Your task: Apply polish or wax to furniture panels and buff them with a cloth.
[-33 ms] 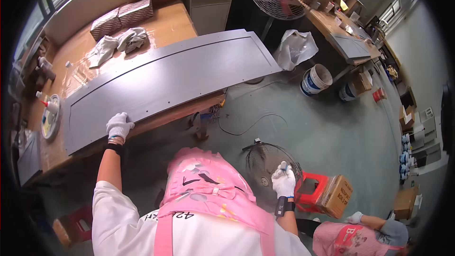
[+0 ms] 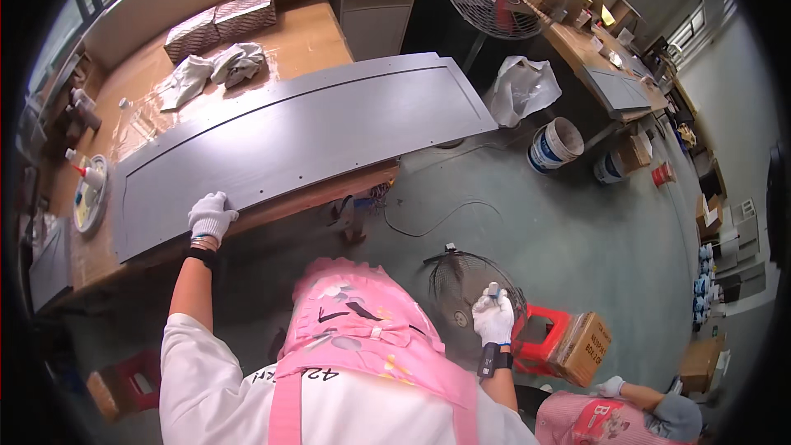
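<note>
A long grey panel (image 2: 305, 124) with a dark grooved border and small holes along its near edge lies across the workbench. My left hand (image 2: 212, 216), in a white knit glove, grips the panel's near edge at the left, fingers curled over the top. Its thumb is hidden. Away from the bench, my right hand (image 2: 494, 317), also gloved, is closed over the floor side. A small grey-blue piece (image 2: 493, 289) sticks up from its fingers; I cannot make out its kind.
On the workbench (image 2: 309, 33) are crumpled cloths (image 2: 216, 72), patterned boxes (image 2: 221, 25) and a tray (image 2: 92, 213) with a bottle. A floor fan (image 2: 465, 288), a red stool (image 2: 540, 334) with a carton, and a bucket (image 2: 554, 147) stand nearby. Another person (image 2: 606, 416) is at lower right.
The view has shifted slightly, so the bench and panel appear a little further right. The other person appears slightly lower and further left. Both my hands keep their grip.
</note>
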The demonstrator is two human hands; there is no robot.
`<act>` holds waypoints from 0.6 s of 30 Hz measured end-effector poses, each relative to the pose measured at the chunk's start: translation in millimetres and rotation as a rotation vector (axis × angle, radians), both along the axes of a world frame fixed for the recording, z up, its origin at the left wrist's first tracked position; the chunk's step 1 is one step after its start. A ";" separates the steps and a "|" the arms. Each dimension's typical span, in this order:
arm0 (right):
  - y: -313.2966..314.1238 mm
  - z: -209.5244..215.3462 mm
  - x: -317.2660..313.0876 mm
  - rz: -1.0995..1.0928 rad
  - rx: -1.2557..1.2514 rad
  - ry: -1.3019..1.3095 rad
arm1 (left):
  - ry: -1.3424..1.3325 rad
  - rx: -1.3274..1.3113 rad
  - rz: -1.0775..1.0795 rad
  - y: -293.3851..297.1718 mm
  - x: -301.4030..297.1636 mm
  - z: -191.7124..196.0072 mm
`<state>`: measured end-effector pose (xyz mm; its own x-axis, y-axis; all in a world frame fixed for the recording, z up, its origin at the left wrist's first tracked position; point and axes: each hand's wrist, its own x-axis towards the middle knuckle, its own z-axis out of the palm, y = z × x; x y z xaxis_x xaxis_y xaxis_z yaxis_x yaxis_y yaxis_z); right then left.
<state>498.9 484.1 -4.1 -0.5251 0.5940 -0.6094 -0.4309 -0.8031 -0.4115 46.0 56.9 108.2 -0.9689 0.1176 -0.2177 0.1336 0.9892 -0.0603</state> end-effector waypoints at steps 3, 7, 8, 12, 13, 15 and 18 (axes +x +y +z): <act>9.9 -0.5 -46.8 0.145 0.010 0.038 | 0.049 0.025 -0.010 -4.3 -1.2 2.8; 16.1 7.0 -104.8 0.234 -0.020 -0.029 | 0.135 0.097 -0.081 -15.5 0.7 -11.9; 16.5 10.4 -120.0 0.270 -0.006 -0.035 | 0.155 0.133 -0.101 -22.3 -0.4 -18.1; 22.7 34.5 -193.5 0.331 0.043 -0.039 | 0.239 0.353 -0.105 -39.1 -4.1 -39.7; 23.3 42.2 -212.3 0.351 0.039 -0.041 | 0.233 0.408 -0.093 -41.8 -5.8 -39.3; 25.2 58.0 -250.5 0.384 0.079 -0.080 | 0.261 0.502 -0.095 -44.1 -8.9 -40.7; 25.6 75.0 -308.8 0.499 0.159 -0.073 | 0.256 0.573 -0.108 -43.2 -14.2 -39.6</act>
